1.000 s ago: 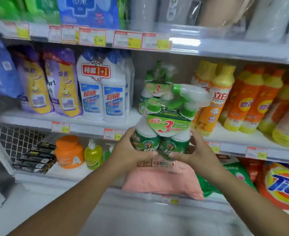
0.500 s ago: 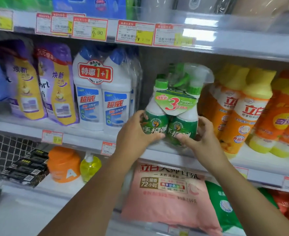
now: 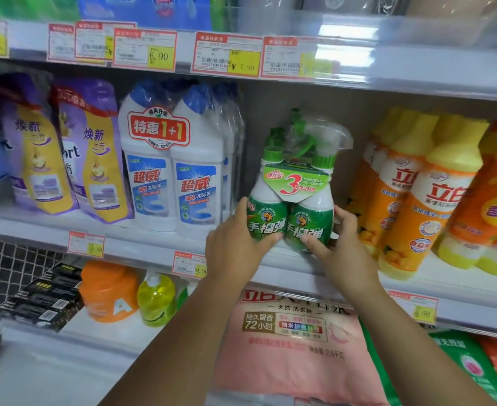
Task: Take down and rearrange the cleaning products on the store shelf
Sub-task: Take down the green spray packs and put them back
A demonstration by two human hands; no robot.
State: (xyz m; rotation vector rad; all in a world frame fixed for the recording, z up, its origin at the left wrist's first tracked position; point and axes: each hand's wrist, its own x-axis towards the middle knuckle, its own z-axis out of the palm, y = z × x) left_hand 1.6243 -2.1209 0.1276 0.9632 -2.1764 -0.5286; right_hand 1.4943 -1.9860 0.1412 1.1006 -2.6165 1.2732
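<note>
The spray pack (image 3: pixel 292 200) goes back in! A second ago it hangs out in the aisle, level with the pink bag (image 3: pixel 294 341) that lies below and right of the white bottles (image 3: pixel 174 177). Now it stands upright on the shelf (image 3: pixel 142 244), just right of those white bottles, with the orange bottles (image 3: pixel 411 200) farther right again.

Neither hand lets go. The left hand (image 3: pixel 235 247) has its grip curled round the pack's left bottle, and the right hand (image 3: pixel 339 244) has its grip wrapped round the right one. Fingers hide the base, so whether it sits flat I cannot tell.

My read: the take-down is over for this 1 and the rearranging is on. The 2 front labels face out, and what is left is a last nudge square with the white bottles, then release.
</note>
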